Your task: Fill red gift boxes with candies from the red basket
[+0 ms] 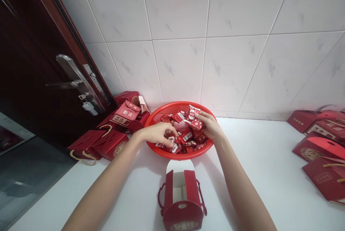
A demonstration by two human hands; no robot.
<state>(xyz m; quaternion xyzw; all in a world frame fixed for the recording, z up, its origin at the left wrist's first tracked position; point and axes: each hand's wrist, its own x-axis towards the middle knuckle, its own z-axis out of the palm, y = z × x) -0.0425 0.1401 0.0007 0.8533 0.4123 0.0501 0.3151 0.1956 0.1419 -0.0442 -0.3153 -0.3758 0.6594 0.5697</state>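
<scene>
A red plastic basket (176, 157) holds many wrapped candies (185, 137) in red, white and pink. My left hand (160, 134) is inside its left part, fingers curled and thumb bent around a small red-and-white wrapped candy (171, 139). On the basket's right side, my right hand (211, 125) pinches a red packet with white print (192, 113) between thumb and fingers. In front of the basket stands an open red gift box (183, 207), its flaps up and a rope handle on each side. Its pale inside shows no candy.
Several closed red gift boxes (125, 114) with rope handles are piled at the left by a dark door (35, 62) with a metal handle. More red boxes (323, 152) lie at the right end of the white tabletop (258, 159). A tiled wall (180, 62) rises behind.
</scene>
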